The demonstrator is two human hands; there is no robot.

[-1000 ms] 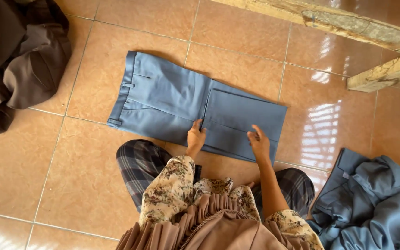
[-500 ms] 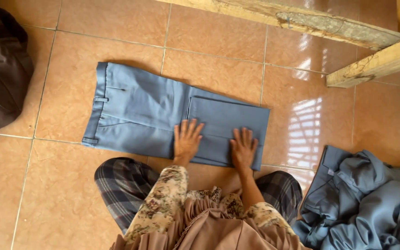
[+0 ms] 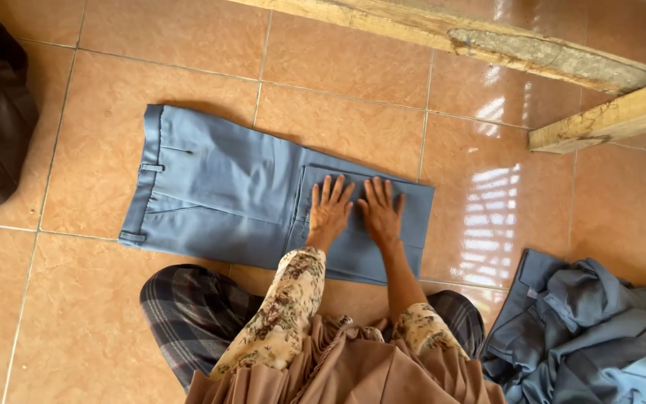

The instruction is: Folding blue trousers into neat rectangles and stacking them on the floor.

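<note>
Glossy terracotta tile floor. Left hand and right hand lie flat, fingers spread, holding nothing, side by side on the folded-over legs of the grey-blue cotton trousers. Press evenly outward to flatten the fold. Weathered wooden beam beyond.

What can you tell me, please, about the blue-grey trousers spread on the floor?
The blue-grey trousers lie flat on the orange tiled floor, waistband with belt loops to the left, the legs folded back into a doubled panel on the right. The cloth looks smooth and woven. The left hand and right hand press palms-down, side by side, on that fold.
</note>
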